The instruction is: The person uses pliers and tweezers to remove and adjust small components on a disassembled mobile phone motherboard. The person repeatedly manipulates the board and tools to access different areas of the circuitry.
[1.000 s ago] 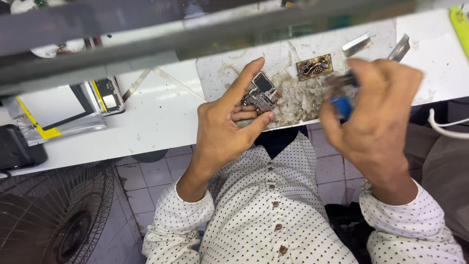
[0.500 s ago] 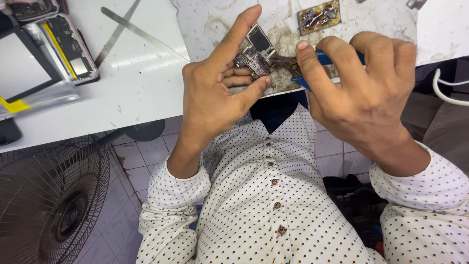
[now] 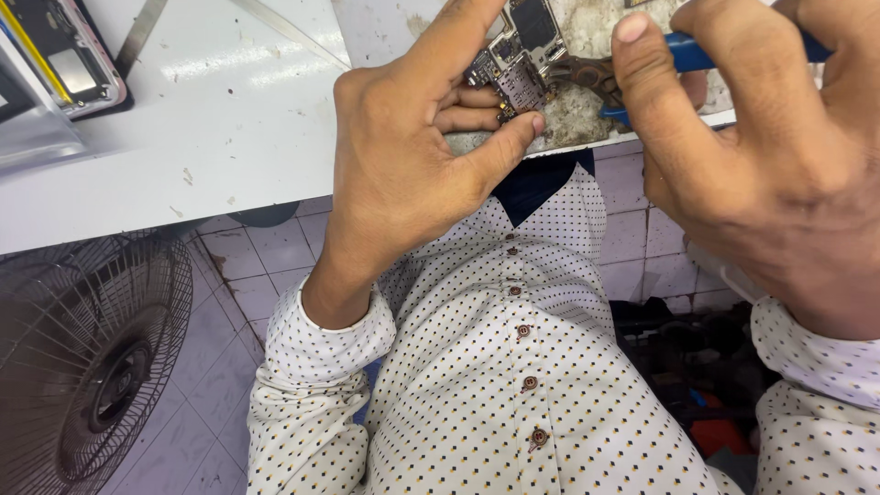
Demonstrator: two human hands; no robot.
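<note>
My left hand (image 3: pixel 403 156) pinches a small phone circuit board (image 3: pixel 518 55) between thumb and fingers, just above the front edge of the white workbench (image 3: pixel 229 137). My right hand (image 3: pixel 770 156) grips blue-handled pliers (image 3: pixel 687 55); their dark jaws (image 3: pixel 587 73) reach left and touch the board's right side. Under the board lies a worn, stained work mat (image 3: pixel 587 110).
An opened phone (image 3: pixel 64 55) lies at the bench's far left, with metal strips (image 3: pixel 142 37) beside it. A floor fan (image 3: pixel 82 367) stands at lower left on the tiled floor. Dark clutter (image 3: pixel 697 367) sits under the bench at right.
The camera has closed in on the hands and tilted down. Both hands keep their hold; the pliers' jaws now meet the board's edge.
</note>
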